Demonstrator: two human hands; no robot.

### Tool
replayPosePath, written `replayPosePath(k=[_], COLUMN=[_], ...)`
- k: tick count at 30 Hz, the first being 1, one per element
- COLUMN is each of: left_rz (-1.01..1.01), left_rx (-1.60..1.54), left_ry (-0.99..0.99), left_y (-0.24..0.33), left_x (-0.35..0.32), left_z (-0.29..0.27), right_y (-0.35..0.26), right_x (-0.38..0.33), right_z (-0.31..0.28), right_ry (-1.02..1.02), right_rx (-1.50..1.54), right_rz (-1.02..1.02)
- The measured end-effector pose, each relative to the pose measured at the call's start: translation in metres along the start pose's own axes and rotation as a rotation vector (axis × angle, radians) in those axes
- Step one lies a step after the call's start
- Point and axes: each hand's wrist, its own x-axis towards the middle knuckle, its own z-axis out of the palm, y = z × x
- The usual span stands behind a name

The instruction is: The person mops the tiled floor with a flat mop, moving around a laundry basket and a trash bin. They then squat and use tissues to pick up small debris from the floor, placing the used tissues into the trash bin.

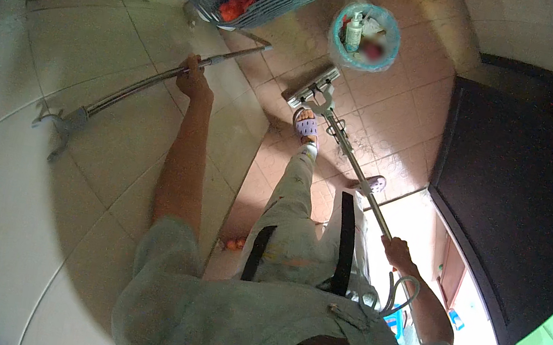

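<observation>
My left hand [196, 80] is closed around a thin metal pole [133, 91], held aslant in front of the pale tiled wall. At its left end the pole has a grey forked plastic piece; its far end meets a thin crossbar near the basket. My right hand [399, 255] grips the upper part of the metal handle of a sponge mop [349, 152]. The mop's wide flat head [313, 87] is down at the brown tiled floor, just ahead of my foot in a lilac sandal [306, 126]. A grey cord loop hangs by my right wrist.
A grey slatted basket [245, 10] with hangers and a red cloth stands far left. Right of it is a bin with a blue liner [395, 46], holding a white pump bottle [354, 32]. A dark door panel [508, 189] stands at right, beside a bright doorway.
</observation>
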Motion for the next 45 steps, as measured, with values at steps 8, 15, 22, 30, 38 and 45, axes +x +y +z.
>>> replayPosePath(k=[8, 15, 22, 30, 38, 45], left_rz=[0.052, -0.039, -0.341, -0.270, -0.417, -0.322], left_rx=[0.025, -0.093, -0.027, -0.111, -0.084, 0.041], left_ry=[0.061, 0.011, -0.079, -0.040, -0.082, -0.182], left_y=[-0.005, 0.026, 0.042, 0.124, 0.131, 0.066], left_x=[0.051, 0.089, 0.109, 0.093, 0.081, 0.012], left_z=[0.016, 0.021, -0.012, -0.002, 0.002, -0.017], right_y=[0.024, -0.005, 0.005, 0.006, 0.003, 0.005], right_x=[0.009, -0.002, 0.001, 0.005, 0.004, -0.008], right_z=[0.019, -0.008, -0.004, 0.000, 0.003, -0.021], right_ry=[0.179, -0.054, -0.001, 0.000, -0.012, -0.026], right_rx=[-0.268, 0.149, 0.089, 0.155, 0.299, 0.495], right_rz=[-0.203, 0.134, 0.061, 0.068, 0.152, 0.292])
